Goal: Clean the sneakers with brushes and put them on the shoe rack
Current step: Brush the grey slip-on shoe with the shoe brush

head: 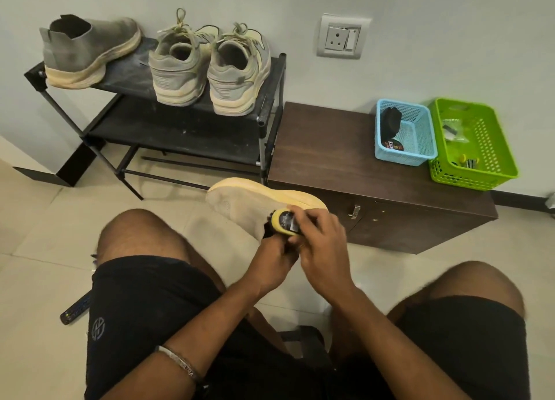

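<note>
Person seated, knees apart. Left hand (271, 257) grips the heel end of a beige sneaker (240, 204) w/ yellow sole, held on its side just above the floor, near centre. Right hand (322, 245) has its grip clamped on a yellow brush (285, 221), bristles against the sneaker's upper. Far left: shoe rack (180, 123) w/ a grey slip-on (87, 49) and a laced pair (210, 66) on top shelf. Right: blue basket (420, 147) and green basket (480, 147) on the brown cabinet (330, 153).
</note>
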